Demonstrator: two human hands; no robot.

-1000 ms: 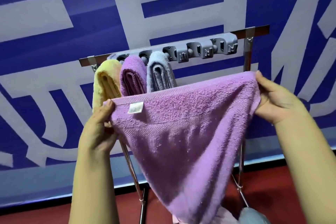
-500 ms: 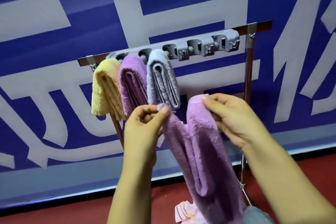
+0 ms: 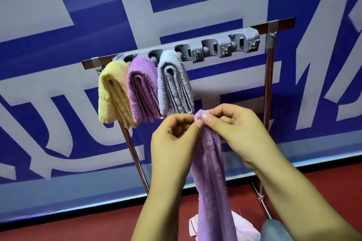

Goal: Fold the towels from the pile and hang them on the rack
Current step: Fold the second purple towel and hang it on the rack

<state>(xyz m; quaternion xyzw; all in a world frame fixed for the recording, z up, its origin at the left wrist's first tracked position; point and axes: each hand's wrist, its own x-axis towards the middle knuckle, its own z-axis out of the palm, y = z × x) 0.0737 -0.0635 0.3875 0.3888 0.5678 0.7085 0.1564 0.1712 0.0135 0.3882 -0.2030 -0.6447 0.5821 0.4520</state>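
Against a blue banner wall (image 3: 58, 84), both hands are pinching the purple towel's (image 3: 212, 178) top corners together below the rack (image 3: 225, 47), left hand (image 3: 174, 141) meeting right hand (image 3: 241, 135). Folding is seemingly underway; next, another fold, then clipping it beside the grey towel (image 3: 174, 84).

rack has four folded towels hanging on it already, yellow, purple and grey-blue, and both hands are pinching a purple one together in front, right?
Not quite: the head view shows three folded towels on the metal rack, not four: yellow terry towel, purple terry towel, grey-blue terry towel. The left hand and right hand do pinch the lilac terry towel.
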